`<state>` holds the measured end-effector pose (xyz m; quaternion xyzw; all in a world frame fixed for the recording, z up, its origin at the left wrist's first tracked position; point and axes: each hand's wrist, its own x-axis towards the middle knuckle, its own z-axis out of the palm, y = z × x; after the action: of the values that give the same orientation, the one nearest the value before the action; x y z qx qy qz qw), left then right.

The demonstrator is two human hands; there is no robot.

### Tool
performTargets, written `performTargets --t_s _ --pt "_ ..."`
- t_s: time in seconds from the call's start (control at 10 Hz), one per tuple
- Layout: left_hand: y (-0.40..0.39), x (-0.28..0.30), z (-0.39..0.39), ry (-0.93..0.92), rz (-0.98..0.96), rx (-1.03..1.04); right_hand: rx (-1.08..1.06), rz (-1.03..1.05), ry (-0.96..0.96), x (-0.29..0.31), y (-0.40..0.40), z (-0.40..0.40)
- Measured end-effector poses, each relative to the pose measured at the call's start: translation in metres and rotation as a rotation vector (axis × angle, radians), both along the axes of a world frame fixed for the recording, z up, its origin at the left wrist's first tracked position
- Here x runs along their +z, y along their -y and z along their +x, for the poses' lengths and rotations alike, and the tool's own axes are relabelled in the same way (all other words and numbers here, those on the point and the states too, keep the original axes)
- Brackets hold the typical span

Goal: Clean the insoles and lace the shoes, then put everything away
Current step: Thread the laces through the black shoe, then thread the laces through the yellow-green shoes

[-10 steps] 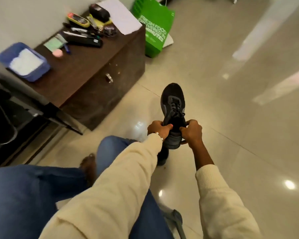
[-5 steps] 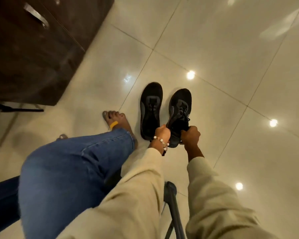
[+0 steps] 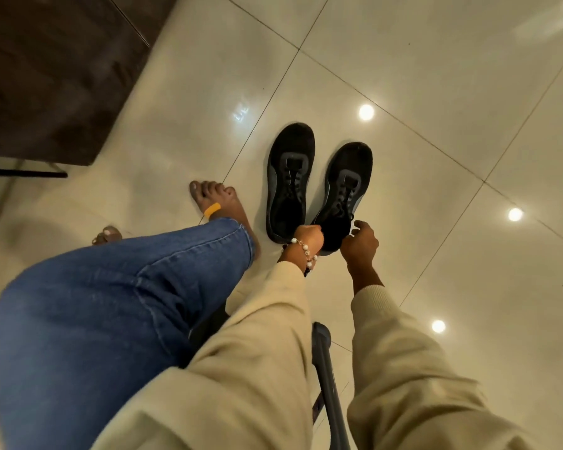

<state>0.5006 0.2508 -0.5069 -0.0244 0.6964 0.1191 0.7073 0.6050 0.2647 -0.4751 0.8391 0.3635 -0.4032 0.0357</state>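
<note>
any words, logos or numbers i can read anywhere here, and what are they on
None can be read.
Left shoe: no legible brand or number.
Right shoe: the same, plain dark upper and laces.
Orange plaster on the bare foot: no print visible.
Floor tile: a pale glare smudge, not lettering.

The scene is lit warmly and fairly dimly from overhead. Ceiling lamps are mirrored as small bright spots on the glossy floor (image 3: 403,76), with a broad glare streak at the upper right. Soft shadows are cast under the cabinet (image 3: 46,76). Edges are bent by the wide lens, and the near sleeves are slightly blurred.
</note>
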Motion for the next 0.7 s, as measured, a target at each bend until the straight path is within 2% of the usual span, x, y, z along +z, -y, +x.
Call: performTargets --t_s 0.1,0.2,0.4,0.5,0.7 --pt "-0.011 0.053 -0.019 -0.039 0.063 0.021 0.012 0.076 -0.037 0.025 -0.007 -0.006" --pt "-0.022 0.111 -0.045 -0.027 0.133 0.164 -0.046 0.154 -0.14 0.052 -0.014 -0.017" --pt "-0.031 0.21 -0.086 -0.103 0.322 0.13 -0.16 0.388 -0.415 0.144 -0.032 -0.071" --pt "-0.018 0.258 -0.119 -0.195 0.461 0.254 -0.122 0.459 -0.481 0.188 -0.033 -0.105" --pt "0.036 0.348 -0.19 -0.406 0.701 0.483 0.103 0.58 -0.716 0.281 -0.012 -0.194"
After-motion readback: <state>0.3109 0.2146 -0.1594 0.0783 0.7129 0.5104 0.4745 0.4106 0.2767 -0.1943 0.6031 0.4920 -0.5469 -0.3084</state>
